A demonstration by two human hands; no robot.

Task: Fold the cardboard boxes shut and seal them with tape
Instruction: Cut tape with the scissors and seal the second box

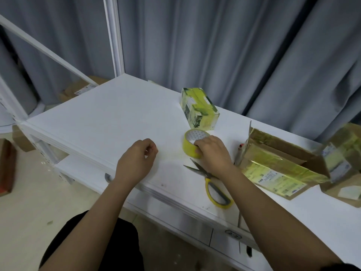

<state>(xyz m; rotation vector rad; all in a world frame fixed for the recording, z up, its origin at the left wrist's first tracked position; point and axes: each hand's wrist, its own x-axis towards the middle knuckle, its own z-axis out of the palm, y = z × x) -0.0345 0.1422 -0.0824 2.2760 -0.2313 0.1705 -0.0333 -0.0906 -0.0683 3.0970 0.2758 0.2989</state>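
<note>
Right hand on the tape roll, left hand idle on the table.

The right hand [212, 151] has its fingers curled over the yellow tape roll [192, 143], which lies flat mid-table [101, 118] just above the scissors [213, 184]; the left hand [136, 157] sits loosely curled, holding nothing. The roll looks light and rigid, so gripping it across the rim should do. The open cardboard box [281, 163], tape-slick and probably thin-walled, waits to the right: best taken by its flaps.
</note>
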